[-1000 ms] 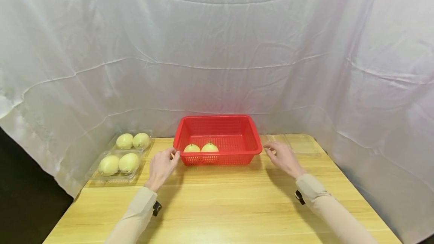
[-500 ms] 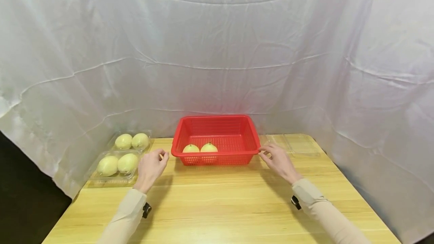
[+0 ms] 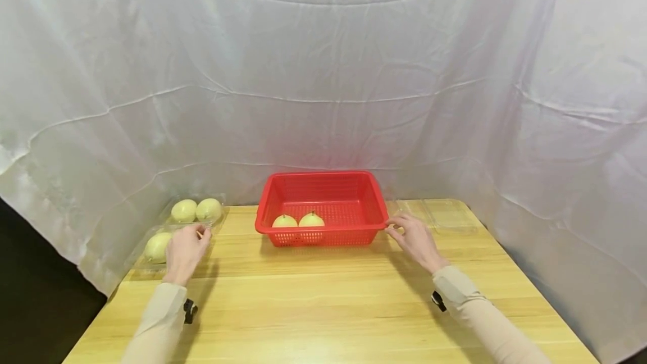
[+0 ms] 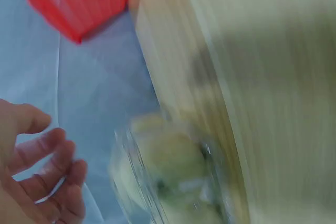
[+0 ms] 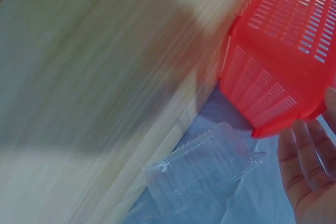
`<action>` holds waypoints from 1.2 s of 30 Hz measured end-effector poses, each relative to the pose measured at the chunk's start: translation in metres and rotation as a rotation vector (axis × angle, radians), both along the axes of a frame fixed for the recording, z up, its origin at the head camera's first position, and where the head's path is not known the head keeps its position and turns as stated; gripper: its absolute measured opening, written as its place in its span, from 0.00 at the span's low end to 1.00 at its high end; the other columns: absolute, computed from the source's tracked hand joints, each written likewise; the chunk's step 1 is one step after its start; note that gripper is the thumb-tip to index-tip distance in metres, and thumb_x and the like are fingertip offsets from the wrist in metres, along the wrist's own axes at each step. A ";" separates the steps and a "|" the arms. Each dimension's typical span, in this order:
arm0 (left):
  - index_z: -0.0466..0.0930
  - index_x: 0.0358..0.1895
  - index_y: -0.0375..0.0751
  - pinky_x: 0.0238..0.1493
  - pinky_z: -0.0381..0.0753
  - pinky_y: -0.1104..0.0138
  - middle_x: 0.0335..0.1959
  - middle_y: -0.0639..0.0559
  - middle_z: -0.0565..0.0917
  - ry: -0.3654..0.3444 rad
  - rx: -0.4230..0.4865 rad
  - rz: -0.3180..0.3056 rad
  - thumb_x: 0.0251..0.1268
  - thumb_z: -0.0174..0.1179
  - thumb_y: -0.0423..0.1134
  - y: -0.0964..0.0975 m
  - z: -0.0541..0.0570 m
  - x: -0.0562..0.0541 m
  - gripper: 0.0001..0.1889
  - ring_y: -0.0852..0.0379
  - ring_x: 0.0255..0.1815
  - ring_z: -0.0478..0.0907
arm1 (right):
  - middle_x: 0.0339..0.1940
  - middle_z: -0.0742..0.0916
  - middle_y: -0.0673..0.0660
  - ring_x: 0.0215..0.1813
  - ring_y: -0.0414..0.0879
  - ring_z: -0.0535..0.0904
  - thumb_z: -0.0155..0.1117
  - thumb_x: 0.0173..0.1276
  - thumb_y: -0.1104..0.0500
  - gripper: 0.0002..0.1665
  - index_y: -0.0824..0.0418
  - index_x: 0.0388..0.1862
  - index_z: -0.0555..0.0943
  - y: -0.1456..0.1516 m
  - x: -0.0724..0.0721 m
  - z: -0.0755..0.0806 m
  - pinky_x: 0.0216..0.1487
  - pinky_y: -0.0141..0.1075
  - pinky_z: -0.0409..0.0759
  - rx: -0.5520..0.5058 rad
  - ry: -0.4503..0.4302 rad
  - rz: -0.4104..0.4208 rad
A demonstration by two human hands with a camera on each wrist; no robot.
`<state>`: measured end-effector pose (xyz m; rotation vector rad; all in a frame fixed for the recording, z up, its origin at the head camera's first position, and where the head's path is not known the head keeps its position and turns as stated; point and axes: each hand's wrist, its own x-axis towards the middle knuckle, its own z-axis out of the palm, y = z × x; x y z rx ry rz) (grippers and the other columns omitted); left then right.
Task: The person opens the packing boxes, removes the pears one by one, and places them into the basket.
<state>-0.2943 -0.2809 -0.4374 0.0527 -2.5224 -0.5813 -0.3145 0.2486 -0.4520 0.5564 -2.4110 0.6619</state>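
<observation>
My left hand (image 3: 186, 251) hovers over the near clear plastic container (image 4: 136, 156), fingers loosely curled with nothing between them. One pale yellow pear (image 3: 156, 248) shows there in the head view; the hand covers the rest. My right hand (image 3: 415, 243) is at the near right corner of a red perforated basket (image 3: 349, 236), its thumb and fingertips pinching the rim (image 5: 283, 129). Inside the basket, two pears (image 3: 311, 221) with stems sit near its front left.
Behind the near container, a second clear container holds two pears (image 3: 209, 210). At the table's back right lies another clear plastic container (image 3: 450, 215), also visible as a clear tray (image 5: 199, 166) in the right wrist view. A pale curtain (image 3: 323, 72) surrounds the wooden table (image 3: 323, 302).
My left hand has left the basket's left side and moved left over the near container. My right hand has come in to the basket's right corner. The basket has shifted slightly left.
</observation>
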 end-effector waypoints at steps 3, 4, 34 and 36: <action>0.85 0.37 0.34 0.24 0.73 0.54 0.32 0.35 0.85 0.003 -0.010 0.052 0.66 0.56 0.40 -0.016 0.001 0.003 0.12 0.41 0.26 0.77 | 0.39 0.88 0.54 0.36 0.52 0.86 0.73 0.60 0.60 0.09 0.58 0.39 0.87 -0.001 -0.001 0.000 0.34 0.44 0.83 -0.009 0.011 -0.016; 0.84 0.40 0.33 0.30 0.73 0.49 0.37 0.32 0.85 -0.008 -0.005 0.077 0.67 0.56 0.41 -0.022 0.000 0.004 0.14 0.35 0.32 0.77 | 0.39 0.88 0.54 0.36 0.51 0.86 0.73 0.60 0.59 0.08 0.58 0.39 0.87 -0.002 -0.001 0.000 0.35 0.45 0.82 -0.011 0.012 -0.019; 0.43 0.73 0.19 0.60 0.62 0.33 0.69 0.16 0.53 -0.519 0.272 0.050 0.69 0.44 0.67 -0.112 -0.007 0.025 0.52 0.17 0.64 0.54 | 0.36 0.90 0.56 0.32 0.49 0.86 0.74 0.58 0.60 0.08 0.56 0.38 0.87 -0.004 -0.001 0.001 0.32 0.45 0.82 -0.002 0.024 -0.009; 0.46 0.71 0.18 0.58 0.64 0.34 0.67 0.16 0.56 -0.525 0.249 0.024 0.69 0.45 0.67 -0.111 -0.005 0.025 0.52 0.17 0.62 0.57 | 0.36 0.90 0.56 0.31 0.49 0.86 0.74 0.58 0.60 0.08 0.57 0.38 0.87 -0.004 -0.001 0.001 0.31 0.44 0.82 -0.004 0.027 -0.007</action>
